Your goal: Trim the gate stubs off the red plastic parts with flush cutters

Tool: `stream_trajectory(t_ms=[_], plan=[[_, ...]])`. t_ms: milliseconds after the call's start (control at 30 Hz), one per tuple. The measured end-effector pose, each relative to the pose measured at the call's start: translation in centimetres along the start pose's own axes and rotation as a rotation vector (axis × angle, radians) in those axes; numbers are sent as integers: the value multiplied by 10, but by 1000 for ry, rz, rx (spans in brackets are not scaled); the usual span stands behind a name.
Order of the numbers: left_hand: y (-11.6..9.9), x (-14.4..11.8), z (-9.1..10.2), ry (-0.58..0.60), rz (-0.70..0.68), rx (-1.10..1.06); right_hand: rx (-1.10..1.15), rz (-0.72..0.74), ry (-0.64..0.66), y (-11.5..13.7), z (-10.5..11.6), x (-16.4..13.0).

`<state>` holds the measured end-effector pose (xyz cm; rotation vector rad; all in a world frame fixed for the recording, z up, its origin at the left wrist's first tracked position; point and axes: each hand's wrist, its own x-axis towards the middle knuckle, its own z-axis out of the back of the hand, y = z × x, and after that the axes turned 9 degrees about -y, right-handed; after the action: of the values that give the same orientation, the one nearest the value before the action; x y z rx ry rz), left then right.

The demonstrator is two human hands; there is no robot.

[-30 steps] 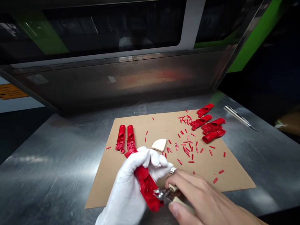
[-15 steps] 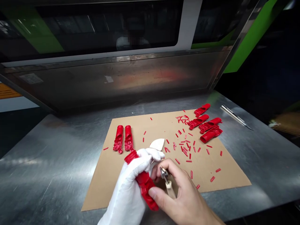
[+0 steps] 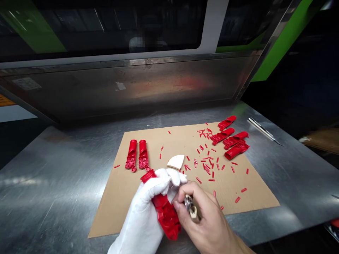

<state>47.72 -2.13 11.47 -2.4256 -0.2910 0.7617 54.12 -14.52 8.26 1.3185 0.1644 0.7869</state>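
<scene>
My left hand [image 3: 148, 201], in a white glove, is wrapped round a red moulded plastic part [image 3: 166, 215], a tube at its upper end and ridged lower down. My bare right hand [image 3: 206, 211] is closed beside that part's right edge. Held in its curled fingers is a hand tool [image 3: 194, 213] with a cream handle and a metal head; I cannot make out its exact kind. Thumb and index fingertips come together near the part, and whether they pinch anything is hidden. A white wedge-shaped piece [image 3: 176, 161] lies just beyond the gloved fingers.
A cardboard sheet [image 3: 113, 211] covers the metal table [image 3: 53, 176]. Two red parts [image 3: 143, 153] stand side by side at left; several more [image 3: 236, 150] lie at right. Many small red strips [image 3: 208, 168] are scattered between. A pointed pen-like tool [image 3: 265, 131] rests far right.
My right thumb has come off the red part's lower end and moved up toward the index finger. The red part has turned slightly, showing its ridged side. The view has shifted a little.
</scene>
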Motion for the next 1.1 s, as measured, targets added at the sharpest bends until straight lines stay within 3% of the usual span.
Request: stream_trajectory(t_ms=[200, 267, 433, 567, 700, 900, 1100], plan=[[5, -1, -9, -80, -47, -4, -85, 402, -175, 1, -11, 0], [3, -1, -11, -59, -28, -16, -31, 349, -154, 3, -8, 1], [-10, -1, -9, 58, 4, -115, 165, -43, 5, -3, 33, 6], [-18, -2, -8, 128, -16, -254, 300, -215, -183, -44, 62, 12], [-19, -3, -10, 139, -39, -337, 272, -225, -334, -82, 68, 17], [-22, -5, -16, 129, -90, -399, 84, -238, -248, -82, 66, 10], [-24, -3, -16, 117, -40, -514, -87, -176, -103, -79, 67, 6]])
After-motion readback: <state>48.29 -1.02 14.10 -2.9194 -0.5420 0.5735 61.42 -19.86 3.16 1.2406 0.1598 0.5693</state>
